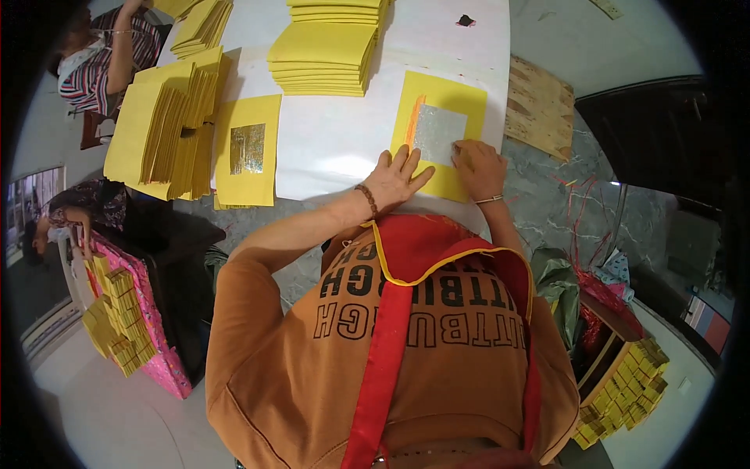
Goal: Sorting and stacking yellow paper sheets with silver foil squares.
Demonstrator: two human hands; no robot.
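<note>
A yellow paper sheet (444, 178) lies on the white-covered table in front of me, with a silver foil rectangle (440, 131) and a thin orange strip (415, 121) on it. My left hand (393, 177) rests on the sheet's near left part, fingers spread and nothing held. At the lower right corner of the foil, my right hand (479, 166) has its fingers curled and drawn together. Whatever may be between those fingertips is hidden.
Left of the sheet lies another yellow sheet with a shiny foil patch (248, 149). Stacks of yellow paper (320, 59) and a tall yellow bundle (156, 133) stand on the table. A person (105, 62) sits far left; a wooden board (539, 105) lies at right.
</note>
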